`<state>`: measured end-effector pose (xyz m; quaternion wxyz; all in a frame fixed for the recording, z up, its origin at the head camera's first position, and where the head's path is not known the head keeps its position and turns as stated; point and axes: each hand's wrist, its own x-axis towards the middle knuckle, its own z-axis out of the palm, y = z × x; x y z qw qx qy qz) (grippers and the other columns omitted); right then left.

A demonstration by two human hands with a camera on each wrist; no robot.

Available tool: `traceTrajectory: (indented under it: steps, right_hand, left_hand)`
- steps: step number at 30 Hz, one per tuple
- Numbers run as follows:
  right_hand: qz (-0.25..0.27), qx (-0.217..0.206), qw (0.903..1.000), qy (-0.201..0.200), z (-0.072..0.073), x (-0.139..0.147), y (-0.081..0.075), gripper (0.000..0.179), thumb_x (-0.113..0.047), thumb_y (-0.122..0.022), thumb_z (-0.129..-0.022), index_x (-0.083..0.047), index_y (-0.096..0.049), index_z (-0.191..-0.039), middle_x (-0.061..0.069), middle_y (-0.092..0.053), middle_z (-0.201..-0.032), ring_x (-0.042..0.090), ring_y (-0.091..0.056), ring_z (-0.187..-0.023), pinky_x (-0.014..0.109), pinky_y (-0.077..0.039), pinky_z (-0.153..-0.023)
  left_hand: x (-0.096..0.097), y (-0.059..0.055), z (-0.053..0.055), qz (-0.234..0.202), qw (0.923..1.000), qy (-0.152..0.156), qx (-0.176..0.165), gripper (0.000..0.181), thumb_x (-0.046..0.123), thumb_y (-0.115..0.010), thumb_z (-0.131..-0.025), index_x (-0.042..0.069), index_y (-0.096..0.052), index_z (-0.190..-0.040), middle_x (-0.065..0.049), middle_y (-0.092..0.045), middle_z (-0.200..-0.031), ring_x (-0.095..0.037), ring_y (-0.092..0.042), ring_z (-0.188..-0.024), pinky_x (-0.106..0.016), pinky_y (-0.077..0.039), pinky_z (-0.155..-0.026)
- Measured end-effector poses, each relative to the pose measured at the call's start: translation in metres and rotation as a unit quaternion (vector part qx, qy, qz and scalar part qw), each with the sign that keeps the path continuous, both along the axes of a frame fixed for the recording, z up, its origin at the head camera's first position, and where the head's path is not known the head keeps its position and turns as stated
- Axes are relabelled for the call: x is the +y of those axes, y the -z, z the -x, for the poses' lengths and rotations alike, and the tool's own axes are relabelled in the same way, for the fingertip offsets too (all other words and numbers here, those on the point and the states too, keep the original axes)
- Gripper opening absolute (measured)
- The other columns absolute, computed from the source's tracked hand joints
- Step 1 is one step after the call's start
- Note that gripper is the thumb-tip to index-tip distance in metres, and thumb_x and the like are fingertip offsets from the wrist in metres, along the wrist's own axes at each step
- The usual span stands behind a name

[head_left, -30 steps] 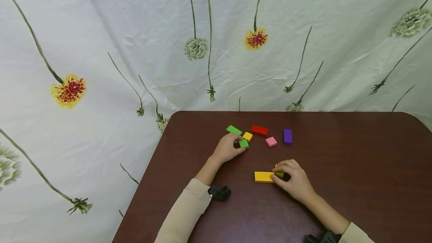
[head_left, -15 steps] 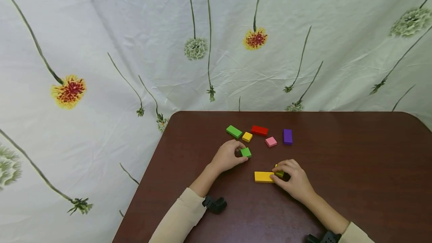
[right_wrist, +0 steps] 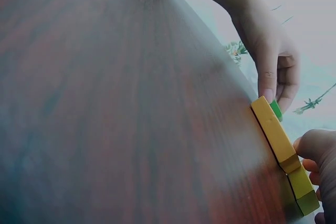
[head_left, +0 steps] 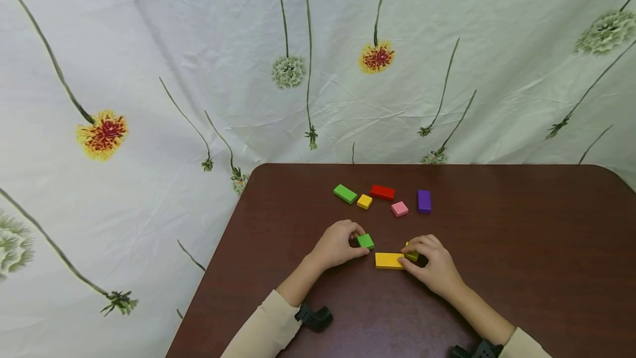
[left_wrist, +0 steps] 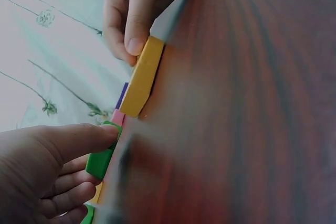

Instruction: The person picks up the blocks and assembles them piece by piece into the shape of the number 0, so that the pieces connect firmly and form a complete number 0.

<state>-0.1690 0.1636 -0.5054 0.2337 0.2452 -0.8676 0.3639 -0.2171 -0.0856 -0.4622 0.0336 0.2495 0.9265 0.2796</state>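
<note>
— So, risks in the head view?
— The left hand [head_left: 339, 243] pinches a green block [head_left: 365, 241] just beside the long yellow block [head_left: 388, 261] on the table [head_left: 497, 247]; haste might bump it.
— Left wrist?
— Only thumb and fingertips hold the green block; it could twist.
— Right wrist?
— The right hand [right_wrist: 324, 156] grips the long yellow block's end, by a yellow-green block [right_wrist: 300, 183]; slackening could part them.

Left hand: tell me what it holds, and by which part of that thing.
The left hand pinches the small green block by opposite sides: thumb on the near side, fingers at the far side.
</note>
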Motion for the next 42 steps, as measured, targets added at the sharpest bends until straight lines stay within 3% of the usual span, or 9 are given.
traceTrajectory:
  steps: [16,31,36,42]
  right_hand:
    - [-0.003,-0.003,1.0000,0.001,0.000,0.000,0.000,0.019,-0.013,-0.087,-0.070,-0.014,-0.074,-0.084,-0.006,-0.064,-0.092,0.012,-0.053,-0.090,0.035,-0.050,-0.073]
    - [0.002,0.007,1.0000,0.001,0.000,-0.001,-0.003,0.020,-0.009,-0.086,-0.070,-0.016,-0.074,-0.085,-0.007,-0.064,-0.092,0.013,-0.054,-0.089,0.035,-0.050,-0.073]
    - [0.000,0.004,1.0000,0.001,0.000,0.000,0.000,0.020,-0.010,-0.087,-0.070,-0.014,-0.074,-0.084,-0.006,-0.065,-0.092,0.013,-0.054,-0.089,0.034,-0.049,-0.074]
    - [0.001,0.004,1.0000,0.000,0.001,0.000,0.001,0.019,-0.010,-0.087,-0.069,-0.013,-0.074,-0.083,-0.005,-0.065,-0.091,0.013,-0.054,-0.090,0.033,-0.049,-0.074]
  left_hand:
    - [0.000,0.008,-0.007,0.003,1.0000,0.002,-0.009,0.034,0.031,-0.083,-0.079,0.012,-0.068,-0.103,0.007,-0.054,-0.087,-0.009,-0.049,-0.082,-0.023,-0.046,-0.073]
    - [-0.002,0.006,-0.008,0.014,0.9997,0.016,-0.011,0.039,0.033,-0.084,-0.078,0.011,-0.068,-0.106,0.005,-0.058,-0.093,-0.010,-0.052,-0.086,-0.024,-0.047,-0.078]
    - [-0.003,0.004,-0.011,0.012,0.9992,0.025,0.029,0.041,0.037,-0.080,-0.081,0.011,-0.068,-0.110,0.002,-0.061,-0.101,-0.012,-0.054,-0.093,-0.026,-0.049,-0.084]
    - [0.008,0.002,-0.020,-0.004,0.9956,0.027,0.090,0.024,0.029,-0.077,-0.085,0.012,-0.069,-0.101,0.002,-0.061,-0.096,-0.013,-0.052,-0.087,-0.021,-0.047,-0.074]
